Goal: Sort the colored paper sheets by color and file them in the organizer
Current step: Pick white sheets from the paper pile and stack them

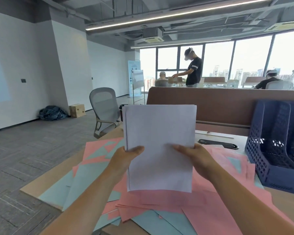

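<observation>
My left hand (127,156) pinches the left edge of the thin stack of pale white paper sheets (159,129), thumb on the front face, fingers hidden behind. My right hand (192,155) pinches the opposite edge likewise. The stack stands upright, left of the dark blue plastic mesh organizer (268,150), over loose pink and light-blue sheets (159,200). Judged light, floppy and slick sheet-on-sheet: grip both side edges firmly so nothing fans out or buckles.
</observation>
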